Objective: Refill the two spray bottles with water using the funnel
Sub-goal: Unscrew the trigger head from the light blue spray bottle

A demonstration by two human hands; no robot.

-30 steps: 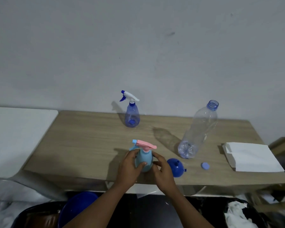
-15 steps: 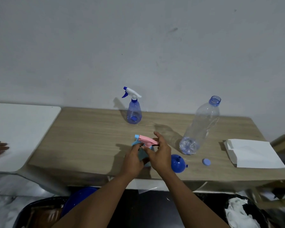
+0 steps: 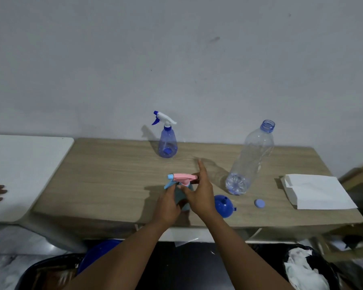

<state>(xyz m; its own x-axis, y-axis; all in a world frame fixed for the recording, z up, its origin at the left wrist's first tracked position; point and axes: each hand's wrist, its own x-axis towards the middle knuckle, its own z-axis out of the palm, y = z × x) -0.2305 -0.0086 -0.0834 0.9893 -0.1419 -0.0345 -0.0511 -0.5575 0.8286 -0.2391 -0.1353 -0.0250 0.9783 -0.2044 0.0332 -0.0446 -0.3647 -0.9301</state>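
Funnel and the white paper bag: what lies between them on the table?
In the head view, only the small blue cap lies between the funnel and the white paper bag, on bare wood, touching neither.
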